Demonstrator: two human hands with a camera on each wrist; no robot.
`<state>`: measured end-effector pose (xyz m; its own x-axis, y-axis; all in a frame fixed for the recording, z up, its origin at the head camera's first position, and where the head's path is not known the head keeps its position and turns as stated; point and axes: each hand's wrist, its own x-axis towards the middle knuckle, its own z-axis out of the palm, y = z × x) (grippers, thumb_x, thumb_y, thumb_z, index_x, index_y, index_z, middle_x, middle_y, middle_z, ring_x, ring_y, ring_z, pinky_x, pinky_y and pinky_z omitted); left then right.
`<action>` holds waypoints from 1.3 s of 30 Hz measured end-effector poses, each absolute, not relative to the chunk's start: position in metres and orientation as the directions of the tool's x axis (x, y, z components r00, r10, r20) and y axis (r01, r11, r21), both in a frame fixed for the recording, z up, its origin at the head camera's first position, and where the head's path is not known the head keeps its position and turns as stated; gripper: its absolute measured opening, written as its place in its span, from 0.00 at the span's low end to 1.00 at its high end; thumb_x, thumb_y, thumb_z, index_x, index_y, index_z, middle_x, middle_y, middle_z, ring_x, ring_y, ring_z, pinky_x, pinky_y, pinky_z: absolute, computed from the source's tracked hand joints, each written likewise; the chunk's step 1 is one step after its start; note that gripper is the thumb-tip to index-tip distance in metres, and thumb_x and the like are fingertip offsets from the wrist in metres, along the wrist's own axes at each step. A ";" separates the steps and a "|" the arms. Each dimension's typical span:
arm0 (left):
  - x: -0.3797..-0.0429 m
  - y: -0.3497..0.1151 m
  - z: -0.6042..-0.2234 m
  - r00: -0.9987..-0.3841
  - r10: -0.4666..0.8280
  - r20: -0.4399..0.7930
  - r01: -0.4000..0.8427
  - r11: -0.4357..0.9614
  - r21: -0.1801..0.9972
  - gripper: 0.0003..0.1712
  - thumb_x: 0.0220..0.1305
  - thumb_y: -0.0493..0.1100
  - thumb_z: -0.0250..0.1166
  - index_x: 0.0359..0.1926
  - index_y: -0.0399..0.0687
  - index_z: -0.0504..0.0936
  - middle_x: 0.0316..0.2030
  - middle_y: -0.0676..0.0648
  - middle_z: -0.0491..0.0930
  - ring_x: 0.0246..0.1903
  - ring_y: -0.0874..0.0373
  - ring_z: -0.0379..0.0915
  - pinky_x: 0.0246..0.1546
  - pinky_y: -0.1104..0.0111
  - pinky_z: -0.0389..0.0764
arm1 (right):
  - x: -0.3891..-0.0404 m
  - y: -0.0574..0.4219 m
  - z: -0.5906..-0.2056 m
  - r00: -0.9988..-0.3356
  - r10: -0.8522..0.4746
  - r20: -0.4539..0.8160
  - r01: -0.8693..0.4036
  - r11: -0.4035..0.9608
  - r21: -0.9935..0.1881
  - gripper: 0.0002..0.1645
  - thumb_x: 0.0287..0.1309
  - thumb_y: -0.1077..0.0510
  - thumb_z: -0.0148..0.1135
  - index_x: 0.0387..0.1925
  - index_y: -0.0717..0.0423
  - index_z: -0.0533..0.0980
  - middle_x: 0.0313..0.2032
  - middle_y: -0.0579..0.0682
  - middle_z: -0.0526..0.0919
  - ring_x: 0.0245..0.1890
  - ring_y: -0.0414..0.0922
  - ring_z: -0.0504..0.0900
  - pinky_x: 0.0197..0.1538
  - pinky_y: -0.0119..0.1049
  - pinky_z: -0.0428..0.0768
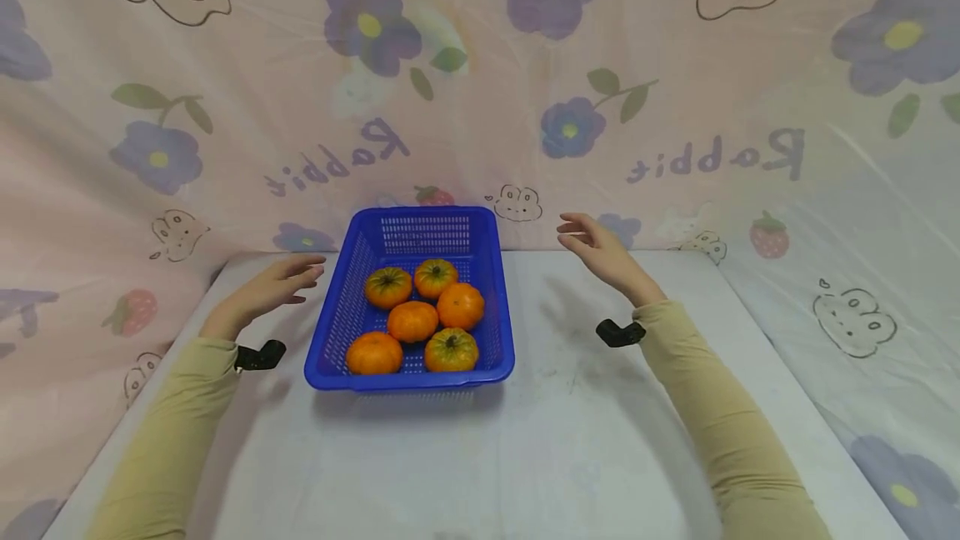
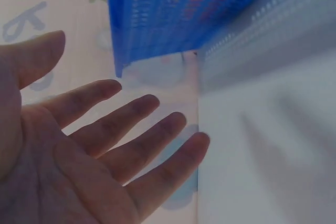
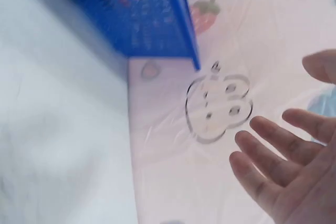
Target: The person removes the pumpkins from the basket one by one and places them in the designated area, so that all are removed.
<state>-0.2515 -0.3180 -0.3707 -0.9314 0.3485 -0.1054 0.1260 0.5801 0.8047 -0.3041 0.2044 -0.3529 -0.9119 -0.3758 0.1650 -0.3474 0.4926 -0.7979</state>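
1. The left hand (image 1: 266, 290) holds nothing: its wrist view shows the palm bare, the four fingers extended and slightly spread, the thumb well away from them. It hangs just left of the basket, close to its side wall but apart from it.
2. The right hand (image 1: 603, 257) is likewise unfolded and bare of any object – fingers parted and gently bent, thumb separate. It is raised to the right of the basket, farther from it than the left hand is.
3. A black wrist device (image 1: 621, 332) shows at the cuff of the right tan sleeve (image 1: 720, 415), and a similar one at the left cuff.
4. Between the hands sits the blue basket (image 1: 408, 382), upright, with slotted walls and a solid rim.
5. Inside it lie six small pumpkins (image 1: 412, 322), orange, some streaked with green, gathered mostly toward the middle and near end. In the wrist views only reddish-orange patches show through the mesh, so which pumpkins those are I can't tell.
6. The basket rests on a white table (image 1: 585, 457), toward its far edge; soft shadows fall there.
7. Behind and around hangs a pale pink cloth (image 1: 480, 98) – printed with purple flowers, strawberries, rabbits and mirrored "Rabbit" lettering.
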 end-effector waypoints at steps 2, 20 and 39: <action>-0.251 -0.316 -0.371 -0.926 0.360 -0.116 0.111 0.552 0.826 0.35 0.75 0.50 0.48 0.71 0.31 0.50 0.67 0.25 0.53 0.63 0.30 0.55 0.56 0.44 0.68 | -0.299 0.199 -0.346 -0.909 -0.377 0.177 -0.347 0.449 -0.823 0.32 0.71 0.50 0.50 0.70 0.57 0.58 0.61 0.61 0.69 0.61 0.58 0.69 0.61 0.56 0.66; -0.251 -0.308 -0.371 -0.903 0.405 -0.142 0.050 0.427 0.903 0.37 0.68 0.42 0.60 0.69 0.30 0.54 0.59 0.25 0.62 0.46 0.43 0.77 0.44 0.53 0.81 | -0.289 0.143 -0.329 -0.802 -0.590 0.098 -0.269 0.209 -0.940 0.29 0.70 0.52 0.51 0.67 0.59 0.62 0.60 0.63 0.70 0.60 0.56 0.71 0.63 0.48 0.68; -0.250 -0.299 -0.364 -0.916 0.371 -0.154 0.029 0.442 0.896 0.42 0.62 0.37 0.66 0.69 0.26 0.53 0.54 0.25 0.65 0.40 0.44 0.79 0.39 0.52 0.82 | -0.284 0.091 -0.332 -0.628 -0.773 -0.082 -0.311 0.347 -0.885 0.24 0.69 0.47 0.52 0.61 0.52 0.71 0.60 0.52 0.73 0.57 0.51 0.73 0.62 0.46 0.70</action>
<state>-0.2498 -0.2989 -0.3643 -0.9159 0.3709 -0.1537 0.0288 0.4425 0.8963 -0.2841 0.0911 -0.3317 -0.6285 -0.7735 -0.0822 -0.3111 0.3468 -0.8848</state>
